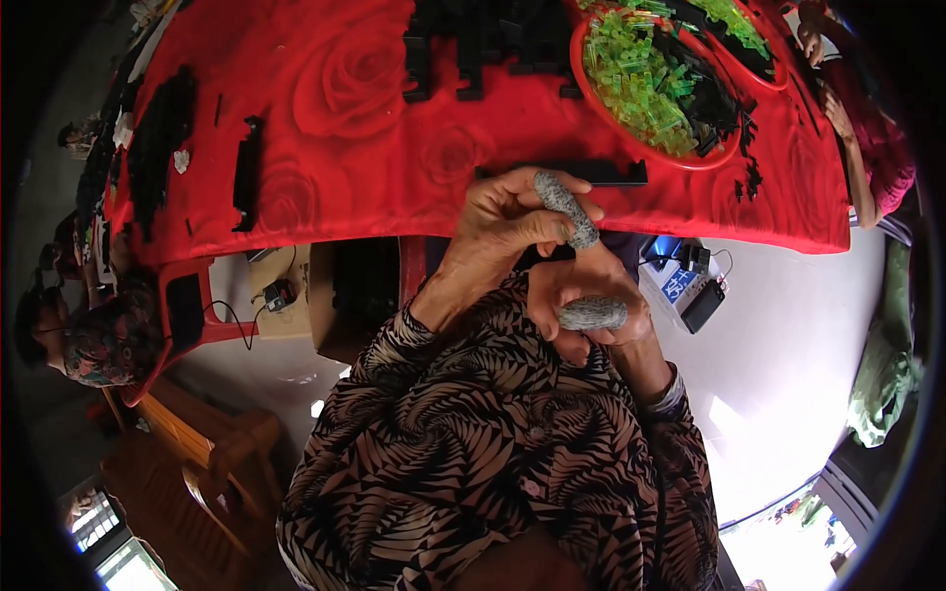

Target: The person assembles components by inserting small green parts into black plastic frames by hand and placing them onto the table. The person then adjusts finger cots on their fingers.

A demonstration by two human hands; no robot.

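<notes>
My left hand is at the table's near edge, its thumb and fingers closed around a grey speckled finger cover. That cover appears to sit on the raised index finger of my right hand. A second grey finger cover is on the right thumb. The other right fingers curl loosely toward me, and no object shows in that palm. Just beyond the hands, a long black plastic strip lies on the red rose-patterned tablecloth.
A red basin holds yellow-green clear pieces and black parts; another basin stands behind it. Black parts pile at the far middle. Another black strip lies left. Other people sit at both sides.
</notes>
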